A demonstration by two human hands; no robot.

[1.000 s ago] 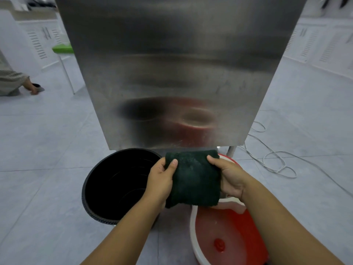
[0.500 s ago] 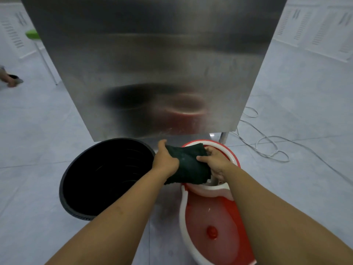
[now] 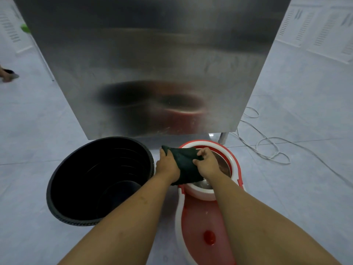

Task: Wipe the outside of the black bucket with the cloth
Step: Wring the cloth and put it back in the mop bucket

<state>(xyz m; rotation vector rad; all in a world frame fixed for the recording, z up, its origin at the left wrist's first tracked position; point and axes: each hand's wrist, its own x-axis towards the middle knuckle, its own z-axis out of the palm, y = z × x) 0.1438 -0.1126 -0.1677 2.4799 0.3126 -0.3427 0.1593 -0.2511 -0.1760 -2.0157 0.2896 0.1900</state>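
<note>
The black bucket (image 3: pixel 72 211) stands open on the floor at lower left, its ribbed rim tilted toward me. A dark green cloth (image 3: pixel 184 165) hangs between my hands just right of the bucket, over the round spinner basket of a red and white mop bucket (image 3: pixel 236 165). My left hand (image 3: pixel 167 166) grips the cloth's left edge, close to the black bucket's right rim. My right hand (image 3: pixel 207 163) pinches the cloth's right edge above the metal basket. The cloth's lower end droops onto the basket's rim.
A large stainless steel panel (image 3: pixel 152 64) rises right behind both buckets, on a metal leg (image 3: pixel 222 137). A white cable (image 3: pixel 267 148) loops on the tiled floor at right. Water fills the mop bucket's red trough (image 3: pixel 200 226). Another person's foot (image 3: pixel 7 74) shows at far left.
Both hands have lowered the cloth from chest height down and away, onto the mop bucket's spinner basket. The cloth has gone from stretched flat to bunched between the hands.
</note>
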